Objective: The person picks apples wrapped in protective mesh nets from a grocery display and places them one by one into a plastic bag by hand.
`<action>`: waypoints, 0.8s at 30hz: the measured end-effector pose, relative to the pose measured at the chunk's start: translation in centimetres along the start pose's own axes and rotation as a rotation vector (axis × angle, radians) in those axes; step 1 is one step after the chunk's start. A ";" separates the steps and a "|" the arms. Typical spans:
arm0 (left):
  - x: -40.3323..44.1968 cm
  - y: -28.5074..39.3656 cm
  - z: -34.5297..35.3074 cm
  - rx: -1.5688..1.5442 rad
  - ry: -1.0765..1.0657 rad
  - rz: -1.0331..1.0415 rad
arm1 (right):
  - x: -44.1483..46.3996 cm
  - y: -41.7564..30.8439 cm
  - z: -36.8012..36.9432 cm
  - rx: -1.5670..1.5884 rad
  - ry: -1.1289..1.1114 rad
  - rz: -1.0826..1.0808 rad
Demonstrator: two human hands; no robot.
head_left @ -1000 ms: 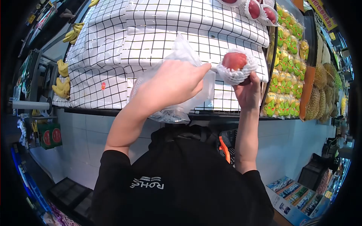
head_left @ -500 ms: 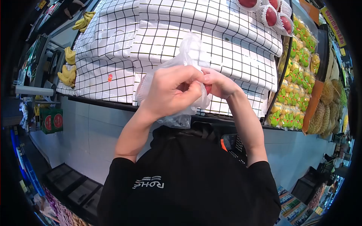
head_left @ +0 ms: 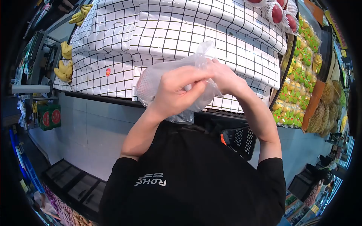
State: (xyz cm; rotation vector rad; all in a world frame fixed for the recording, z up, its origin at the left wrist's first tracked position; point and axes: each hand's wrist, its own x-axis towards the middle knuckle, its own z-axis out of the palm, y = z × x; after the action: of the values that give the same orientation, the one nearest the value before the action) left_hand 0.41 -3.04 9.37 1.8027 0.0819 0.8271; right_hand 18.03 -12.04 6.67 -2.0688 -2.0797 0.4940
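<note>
A clear plastic bag point(head_left: 152, 77) lies at the front edge of the stand, with something in a white foam net showing through its left side. My left hand point(head_left: 177, 90) is closed on the bag's gathered upper part, thumb and forefinger pinched together. Right beside it, my right hand point(head_left: 224, 77) is closed on the same part of the bag, its fingertips partly hidden. A loose end of the bag sticks up beyond both hands. Below them, the rest of the plastic hangs toward my black shirt.
A checkered cloth point(head_left: 166, 32) covers the stepped stand. Red fruits in foam nets point(head_left: 277, 15) sit at the far right, beside bagged yellow fruit point(head_left: 298, 83). Bananas point(head_left: 64, 71) lie along the left edge. A black basket point(head_left: 241, 141) is below the stand's front edge.
Both hands have drawn slightly right with the bag's gathered part. The right hand has turned, so its back now faces me. More of the netted contents shows at left.
</note>
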 end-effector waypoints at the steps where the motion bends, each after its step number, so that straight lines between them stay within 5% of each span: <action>1: -0.5 -0.1 0.0 0.031 -0.006 -0.014 | 0.0 -0.1 0.2 0.002 -0.001 -0.001; 8: -1.2 -1.0 2.6 0.093 0.060 0.200 | 1.3 1.3 4.9 -0.256 -0.183 -0.011; 13: -1.5 -0.8 4.7 0.060 0.106 0.119 | 1.5 1.8 4.9 -0.189 -0.172 -0.012; 22: -1.7 -0.1 4.1 0.138 0.194 0.230 | 0.8 -0.6 -0.4 0.074 0.061 -0.118; 24: -1.6 0.3 3.7 0.165 0.219 0.254 | 1.7 -1.3 -0.3 0.487 0.152 -0.212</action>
State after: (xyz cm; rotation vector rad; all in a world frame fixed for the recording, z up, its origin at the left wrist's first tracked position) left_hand 1.26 -6.86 8.26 1.8948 0.0646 1.2293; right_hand 16.91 -10.29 7.22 -1.5439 -1.8342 0.7006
